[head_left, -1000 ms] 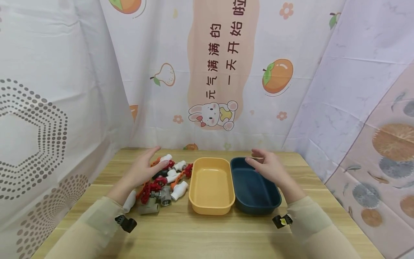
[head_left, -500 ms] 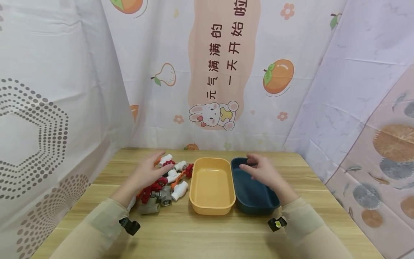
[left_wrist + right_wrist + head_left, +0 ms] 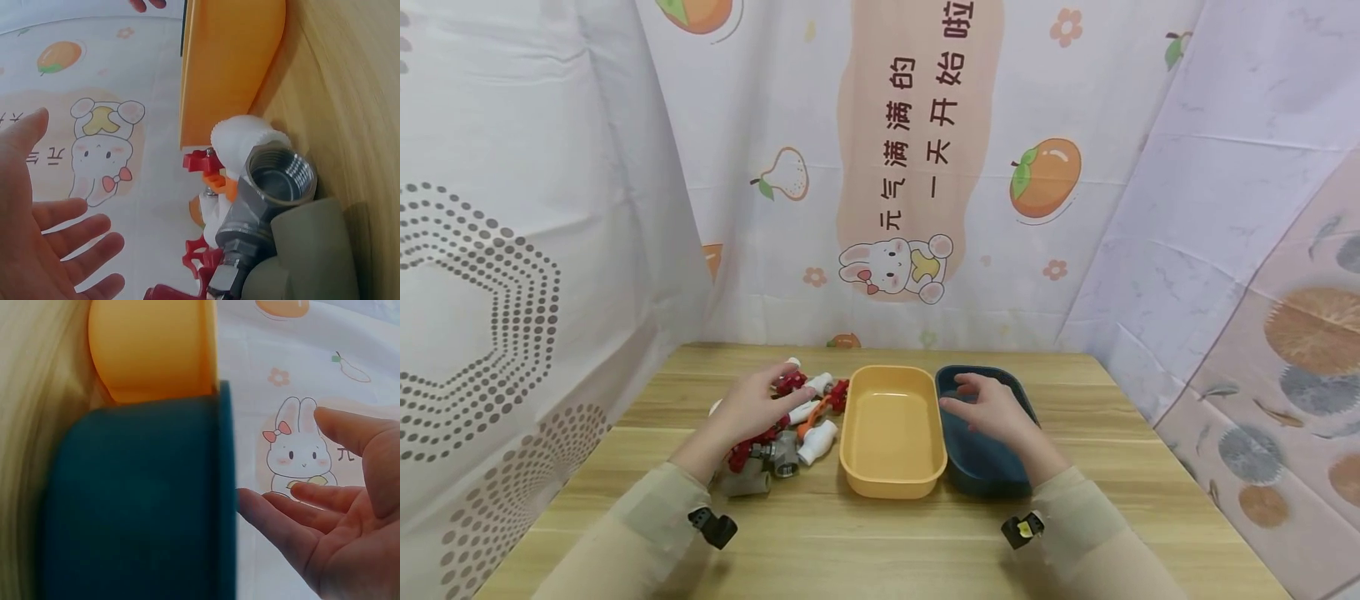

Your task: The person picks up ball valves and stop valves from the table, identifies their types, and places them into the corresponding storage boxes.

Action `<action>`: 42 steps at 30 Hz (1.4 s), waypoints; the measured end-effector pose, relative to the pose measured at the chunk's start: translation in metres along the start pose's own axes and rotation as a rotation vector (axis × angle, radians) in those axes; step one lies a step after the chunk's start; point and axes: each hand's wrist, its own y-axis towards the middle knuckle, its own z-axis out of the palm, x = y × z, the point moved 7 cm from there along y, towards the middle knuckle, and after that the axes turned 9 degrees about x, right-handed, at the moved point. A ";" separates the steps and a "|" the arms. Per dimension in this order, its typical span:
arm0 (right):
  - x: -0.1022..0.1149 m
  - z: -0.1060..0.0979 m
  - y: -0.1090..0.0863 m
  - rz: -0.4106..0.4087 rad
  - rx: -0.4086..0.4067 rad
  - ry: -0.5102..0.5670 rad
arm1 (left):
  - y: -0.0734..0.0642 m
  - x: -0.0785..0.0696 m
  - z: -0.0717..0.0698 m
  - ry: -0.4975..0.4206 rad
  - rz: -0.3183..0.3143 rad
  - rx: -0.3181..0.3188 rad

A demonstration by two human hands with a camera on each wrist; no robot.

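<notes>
My left hand (image 3: 754, 410) is held over a pile of valves and pipe fittings, thumb and fingers spread and nothing in its grasp. Beside it in the pile show a metal valve (image 3: 269, 187), a grey pipe fitting (image 3: 319, 250), a white fitting (image 3: 817, 442), a red valve handle (image 3: 839, 393) and an orange handle (image 3: 814, 419); part of the pile is hidden under the hand. My right hand (image 3: 996, 410) hovers over the dark blue tray (image 3: 988, 471), its fingers loosely bent, holding nothing. Between the hands stands a yellow tray (image 3: 891, 433) with nothing inside.
The two trays stand side by side on a wooden table (image 3: 865, 550). Printed cloth (image 3: 760, 267) hangs behind the table's far edge and along both sides. Each wrist wears a small black camera (image 3: 712, 527).
Both hands have drifted inward and slightly nearer: the left one rightward over the pile, the right one leftward across the blue tray. Trays and fittings stay where they were.
</notes>
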 end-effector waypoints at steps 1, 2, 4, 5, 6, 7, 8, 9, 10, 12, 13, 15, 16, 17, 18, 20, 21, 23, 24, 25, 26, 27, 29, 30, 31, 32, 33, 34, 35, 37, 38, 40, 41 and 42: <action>-0.001 0.002 0.000 0.006 0.002 -0.006 | 0.001 -0.001 0.001 -0.003 0.008 0.000; -0.001 0.003 0.001 0.010 0.003 -0.012 | 0.001 -0.002 0.002 -0.007 0.019 -0.003; -0.002 0.007 0.002 0.015 0.007 -0.021 | 0.003 -0.003 0.004 -0.003 0.034 -0.009; -0.003 0.008 0.002 0.018 0.008 -0.022 | 0.003 -0.003 0.004 0.001 0.038 -0.012; -0.003 0.010 0.003 0.019 0.011 -0.023 | 0.004 -0.004 0.005 -0.001 0.043 -0.010; -0.003 0.011 0.003 0.020 0.016 -0.026 | 0.004 -0.004 0.006 0.000 0.047 -0.009; -0.004 0.013 0.003 0.023 0.019 -0.027 | 0.005 -0.004 0.007 0.003 0.052 -0.007; -0.004 0.015 0.004 0.027 0.023 -0.026 | 0.005 -0.005 0.008 0.003 0.054 -0.005; -0.005 0.016 0.004 0.032 0.025 -0.024 | 0.005 -0.005 0.009 -0.001 0.052 -0.002; -0.006 0.020 0.005 0.041 0.028 -0.019 | 0.006 -0.005 0.011 -0.004 0.051 0.007; -0.007 0.021 0.004 0.043 0.028 -0.015 | 0.006 -0.005 0.011 -0.004 0.050 0.008; -0.008 0.024 0.004 0.047 0.025 -0.002 | 0.006 -0.006 0.013 -0.008 0.048 0.013; -0.008 0.025 0.004 0.047 0.024 0.004 | 0.006 -0.006 0.013 -0.014 0.045 0.015; -0.008 0.026 0.004 0.047 0.023 0.009 | 0.005 -0.007 0.014 -0.018 0.045 0.016; -0.008 0.028 0.004 0.048 0.022 0.015 | 0.005 -0.008 0.014 -0.026 0.046 0.018; -0.008 0.030 0.003 0.051 0.021 0.018 | 0.005 -0.009 0.015 -0.035 0.050 0.020; -0.008 0.031 0.003 0.052 0.021 0.015 | 0.004 -0.009 0.015 -0.040 0.045 0.021; -0.009 0.033 0.003 0.054 0.020 0.006 | 0.004 -0.010 0.016 -0.042 0.039 0.022; -0.009 0.034 0.003 0.055 0.018 0.000 | 0.004 -0.010 0.017 -0.041 0.034 0.023; -0.010 0.035 0.003 0.054 0.017 -0.007 | 0.004 -0.010 0.017 -0.040 0.031 0.024; -0.010 0.036 0.003 0.054 0.017 -0.012 | 0.004 -0.010 0.018 -0.042 0.023 0.023; -0.011 0.037 0.003 0.055 0.018 -0.017 | 0.004 -0.010 0.019 -0.040 0.020 0.025; -0.011 0.038 0.003 0.056 0.019 -0.027 | 0.003 -0.010 0.020 -0.039 0.014 0.026; -0.012 0.039 0.003 0.057 0.020 -0.030 | 0.003 -0.010 0.020 -0.041 0.011 0.025; -0.012 0.040 0.004 0.058 0.022 -0.036 | 0.003 -0.011 0.020 -0.042 0.011 0.023; -0.012 0.040 0.004 0.059 0.022 -0.043 | 0.002 -0.011 0.021 -0.040 0.014 0.021; -0.011 0.040 0.003 0.058 0.022 -0.049 | 0.002 -0.012 0.021 -0.038 0.014 0.022; -0.011 0.041 0.003 0.057 0.022 -0.055 | 0.002 -0.012 0.021 -0.035 0.013 0.022; -0.011 0.041 0.003 0.056 0.024 -0.057 | 0.002 -0.012 0.022 -0.034 0.018 0.023; -0.010 0.042 0.003 0.058 0.027 -0.072 | 0.002 -0.014 0.022 -0.035 0.029 0.024; -0.010 0.043 0.003 0.060 0.030 -0.078 | 0.002 -0.014 0.023 -0.035 0.034 0.026; -0.009 0.043 0.002 0.065 0.034 -0.086 | 0.002 -0.014 0.024 -0.040 0.041 0.028; -0.009 0.044 0.002 0.067 0.037 -0.089 | 0.002 -0.015 0.025 -0.044 0.046 0.027; -0.009 0.044 0.002 0.070 0.039 -0.094 | 0.003 -0.015 0.025 -0.052 0.047 0.025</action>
